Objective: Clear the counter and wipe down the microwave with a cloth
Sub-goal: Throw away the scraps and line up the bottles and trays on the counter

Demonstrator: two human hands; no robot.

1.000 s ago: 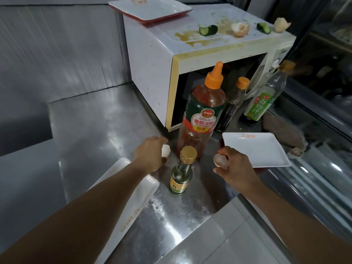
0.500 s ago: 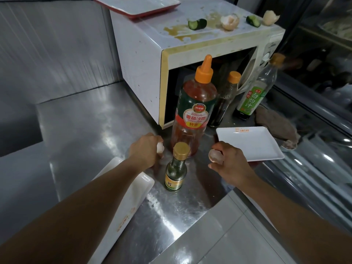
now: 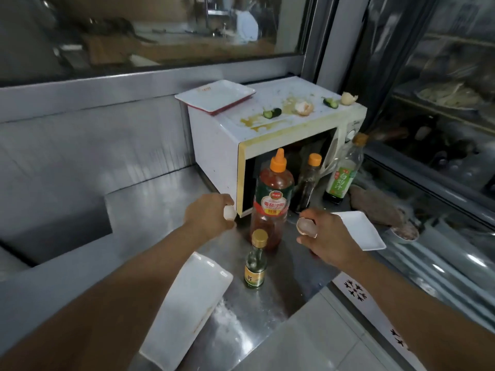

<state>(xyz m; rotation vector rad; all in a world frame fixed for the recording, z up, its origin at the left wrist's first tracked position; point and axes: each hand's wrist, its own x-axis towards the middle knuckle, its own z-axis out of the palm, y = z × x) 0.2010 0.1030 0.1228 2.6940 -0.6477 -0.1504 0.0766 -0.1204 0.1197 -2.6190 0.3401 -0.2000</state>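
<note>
Already my left hand (image 3: 207, 214) pinched a white eggshell piece (image 3: 229, 212) and my right hand (image 3: 325, 236) cupped an eggshell half (image 3: 306, 226), both above the counter (image 3: 150, 207). Beyond them, up and away from my fingers, two more shells (image 3: 303, 107) lay on the stained microwave (image 3: 270, 124) top, nearer my right, I judged.

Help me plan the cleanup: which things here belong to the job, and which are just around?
Job: eggshells in left hand and right hand; microwave, eggshells, cucumber bits, spill; bottles; plates.

Around: glass cabinet, window.
</note>
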